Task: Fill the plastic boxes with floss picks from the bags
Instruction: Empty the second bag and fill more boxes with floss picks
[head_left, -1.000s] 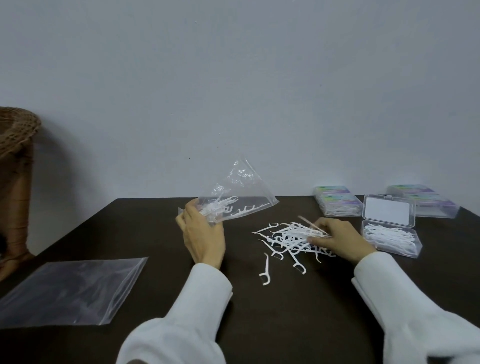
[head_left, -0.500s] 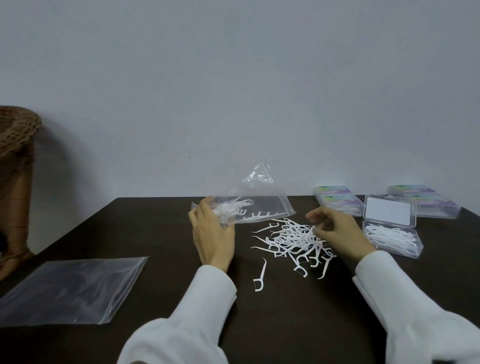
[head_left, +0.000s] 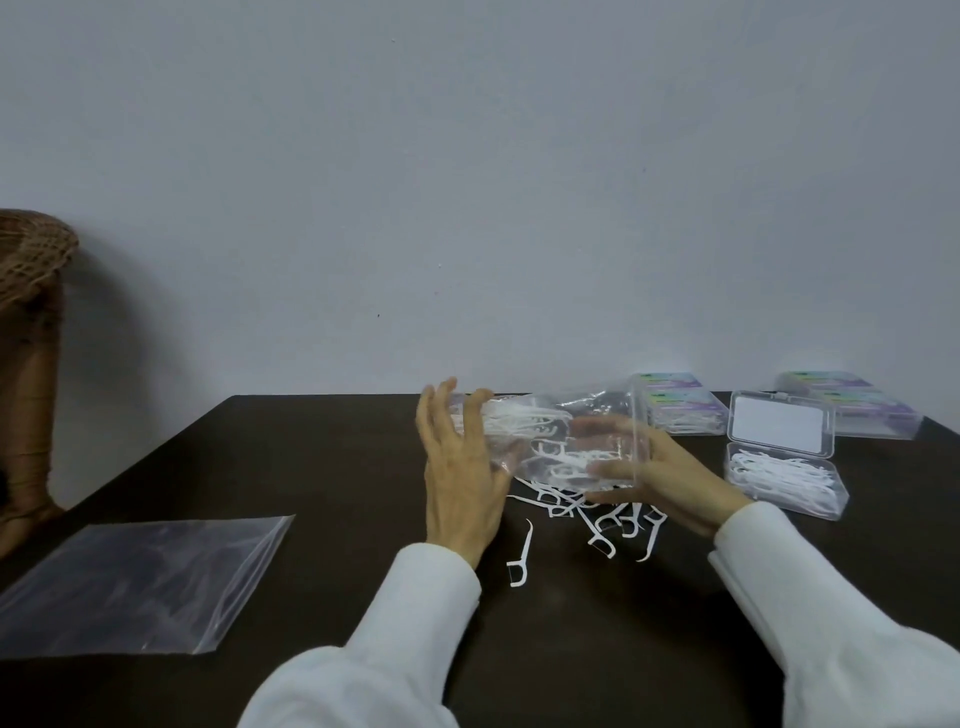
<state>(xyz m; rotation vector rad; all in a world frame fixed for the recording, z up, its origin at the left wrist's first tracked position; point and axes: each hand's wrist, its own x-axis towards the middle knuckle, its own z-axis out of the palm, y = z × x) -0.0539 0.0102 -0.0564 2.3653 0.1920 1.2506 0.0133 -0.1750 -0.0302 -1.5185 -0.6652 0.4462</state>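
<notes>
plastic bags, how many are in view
2: one bag with floss picks held between both hands above the loose pile, one flat bag lying on the table's near left.

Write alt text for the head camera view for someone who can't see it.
A person's left hand and right hand hold a clear bag of floss picks above a loose pile of picks on a dark table. An open, partly filled plastic box sits right; an empty bag lies left.
</notes>
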